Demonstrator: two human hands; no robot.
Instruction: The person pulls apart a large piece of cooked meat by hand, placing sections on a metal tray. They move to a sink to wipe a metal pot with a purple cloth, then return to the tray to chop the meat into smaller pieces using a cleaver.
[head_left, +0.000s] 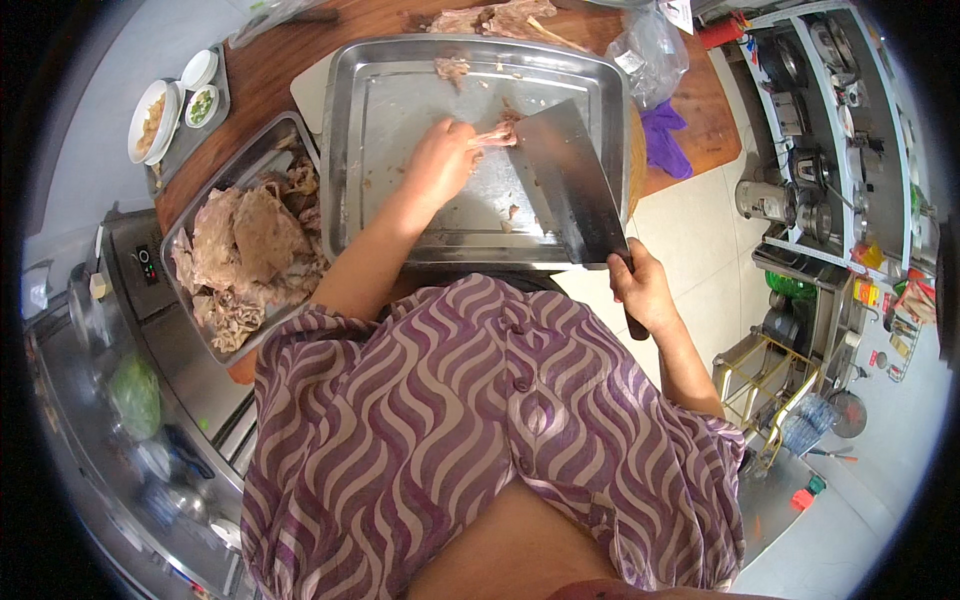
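My left hand (442, 161) grips one end of a meaty bone (495, 138) over a large stainless steel tray (360, 240). In my right hand (642, 289) is the dark wooden handle of a broad cleaver (574, 180). The blade slants across the tray's right side, its far end close to the bone; whether they touch, I cannot tell. Small meat scraps (451, 70) lie in the tray. To the left, a clear-walled tray (196, 330) holds a heap of cooked meat pieces (251, 232).
Beyond the tray, bones with meat (495, 19) lie on the wooden table (262, 45). A plastic bag (651, 56) and purple glove (666, 139) are at the right. Small dishes (201, 105) stand at upper left. Metal shelves (810, 135) hold cookware.
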